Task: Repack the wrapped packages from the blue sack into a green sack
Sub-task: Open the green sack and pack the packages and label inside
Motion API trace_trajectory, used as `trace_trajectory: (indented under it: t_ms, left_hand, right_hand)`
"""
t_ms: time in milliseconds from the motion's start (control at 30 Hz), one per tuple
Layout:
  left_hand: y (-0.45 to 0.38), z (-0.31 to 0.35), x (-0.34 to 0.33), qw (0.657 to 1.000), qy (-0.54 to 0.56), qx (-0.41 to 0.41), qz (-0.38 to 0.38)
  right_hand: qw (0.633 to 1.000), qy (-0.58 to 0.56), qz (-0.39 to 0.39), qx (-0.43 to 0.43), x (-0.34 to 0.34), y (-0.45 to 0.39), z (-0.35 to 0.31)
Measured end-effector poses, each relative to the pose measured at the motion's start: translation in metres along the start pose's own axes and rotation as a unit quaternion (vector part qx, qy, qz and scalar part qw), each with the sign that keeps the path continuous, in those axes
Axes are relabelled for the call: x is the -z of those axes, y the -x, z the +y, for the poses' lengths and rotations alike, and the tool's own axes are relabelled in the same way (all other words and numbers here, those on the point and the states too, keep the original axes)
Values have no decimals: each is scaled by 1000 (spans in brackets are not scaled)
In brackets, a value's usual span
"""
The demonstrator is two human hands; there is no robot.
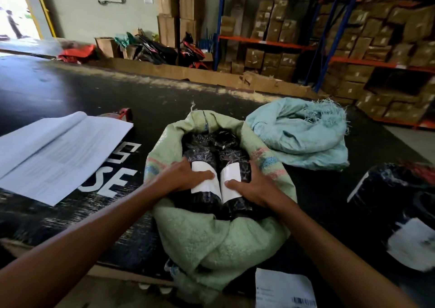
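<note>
Inside the open pale green woven sack: black plastic-wrapped packages with white labels. Left hand and right hand pressed flat on them, fingers spread, nothing gripped. Behind-right of it, crumpled light blue woven sack.

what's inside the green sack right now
The green sack holds black wrapped packages with white labels. The left hand and right hand press on the top two. Anything deeper is hidden.
</note>
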State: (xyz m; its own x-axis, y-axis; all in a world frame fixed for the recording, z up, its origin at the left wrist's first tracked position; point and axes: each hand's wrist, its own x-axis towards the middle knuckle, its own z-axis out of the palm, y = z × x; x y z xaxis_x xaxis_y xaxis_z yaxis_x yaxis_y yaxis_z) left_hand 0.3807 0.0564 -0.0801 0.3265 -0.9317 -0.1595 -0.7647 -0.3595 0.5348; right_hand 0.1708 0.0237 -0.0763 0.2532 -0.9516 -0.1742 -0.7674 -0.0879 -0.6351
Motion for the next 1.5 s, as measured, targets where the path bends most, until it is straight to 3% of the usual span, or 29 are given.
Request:
trace_trajectory:
  t_ms: [100, 200, 267, 333, 400, 500, 567, 633, 833, 933, 1000, 1067, 1133, 1333, 1433, 1500]
  left_hand:
    - [-10, 3, 5, 1000, 6, -8, 25]
    - [-13, 10, 13, 998, -30, -38, 51]
    - [-2, 21, 24, 987, -82, -105, 95]
    - [23, 31, 37, 966, -79, -213, 127]
    - [60, 34, 46, 950, -70, -298, 59]
    - [110, 25, 44, 931, -94, -329, -124]
    - [124, 19, 40, 923, -127, -330, -149]
    - [128, 16, 42, 926, -142, -303, -177]
    - [134, 7, 52, 919, -113, -251, -283]
    - [127, 20, 52, 939, -116, -260, -194]
    - [124, 30, 42, 933, -170, -284, -143]
    - [123, 35, 27, 907, -249, -277, -196]
    - [122, 34, 23, 894, -261, -276, -238]
    - [113, 31, 42, 909, -176, -285, -248]
    - [102, 36, 49, 931, -93, -293, -195]
    - [90, 47, 52, 947, -44, -293, -124]
  right_hand:
    - [1000, -9, -3, -16, -3, -3, 0]
    - [997, -62, 48, -27, -6, -9, -4]
    - [996, -62, 63, -26, -6, -13, -10]
    - [998, 25, 46, 18, -2, -12, -15]
    - [982, 93, 39, 158, 6, -5, -22]
    - [913, 166, -12, 374, 9, 5, -28]
    - [860, 284, -29, 423, -6, 7, -31]
    - [837, 349, -10, 422, -25, 1, -37]
    - [844, 377, 75, 374, -32, -35, -53]
    - [836, 399, 49, 374, -40, -39, -51]
    - [834, 402, 31, 377, -41, -42, -53]
    - [840, 388, 27, 380, -35, -45, -52]
    - [840, 377, 33, 389, -29, -50, -48]
    - [835, 367, 10, 409, -25, -47, -47]
    - [895, 210, -20, 394, -6, -37, -46]
    - [913, 144, 12, 382, 17, -31, -41]
